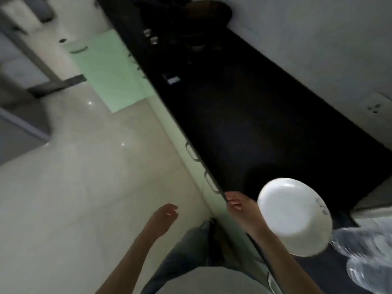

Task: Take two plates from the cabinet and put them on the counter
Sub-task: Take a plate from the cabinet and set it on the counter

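A white plate point(294, 217) shows at the lower right, tilted towards me above the black counter point(265, 115), and throws a shadow on it. The plate covers part of my right wrist. My right hand point(238, 206) sits at the plate's left rim, right by the counter's front edge, with its fingers curled. The grip itself is hidden behind the plate. My left hand point(164, 217) hangs over the floor to the left, fingers loosely apart and holding nothing. I see a single plate. The view is tilted and blurred.
A pale green cabinet door point(110, 73) stands open further along the counter front. Dark handles point(192, 151) line the nearer cabinet fronts. Clear plastic wrap point(369, 253) lies at the lower right. Dark objects point(201, 24) stand at the counter's far end, and a wall socket point(374, 106) is behind it.
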